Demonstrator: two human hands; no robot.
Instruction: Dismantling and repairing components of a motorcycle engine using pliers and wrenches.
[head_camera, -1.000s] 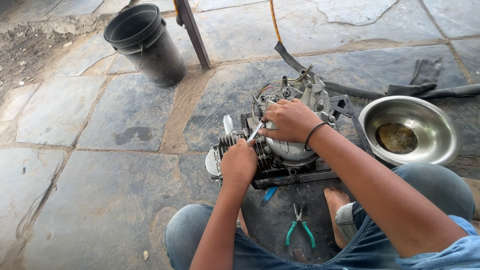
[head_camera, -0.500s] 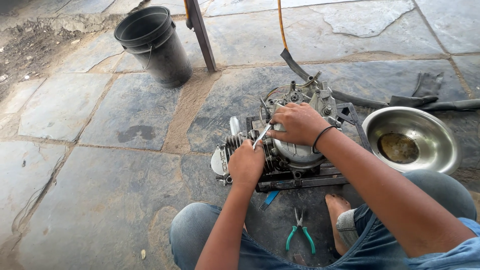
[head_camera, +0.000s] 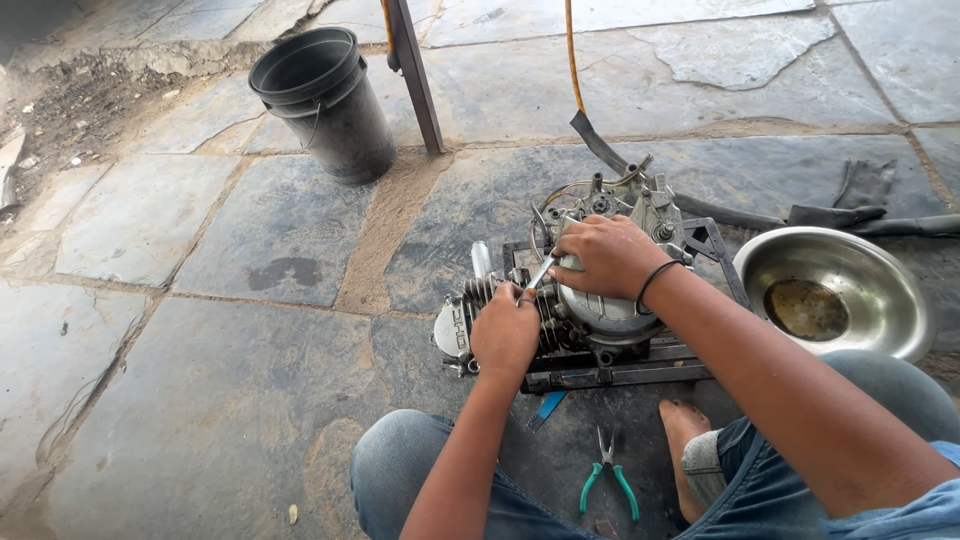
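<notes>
step: we work the small engine (head_camera: 590, 290) on its metal frame (head_camera: 640, 372) on the stone floor | left hand (head_camera: 505, 335) grip pressed on the cylinder fins | right hand (head_camera: 610, 255) grip pinching a thin metal tool (head_camera: 541, 273) | next: likely steady tip, engine braced | pliers (head_camera: 608, 478) by foot, steel bowl (head_camera: 835, 290) right

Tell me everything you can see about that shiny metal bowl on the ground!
The metal bowl is round, wide and shallow, silvery and shiny like steel. It sits upright on the stone floor, right of the engine and beyond the person's knee. A little brownish, oily-looking liquid pools at its bottom. No hand touches it. A dark glove-like rag lies just behind it.
</notes>
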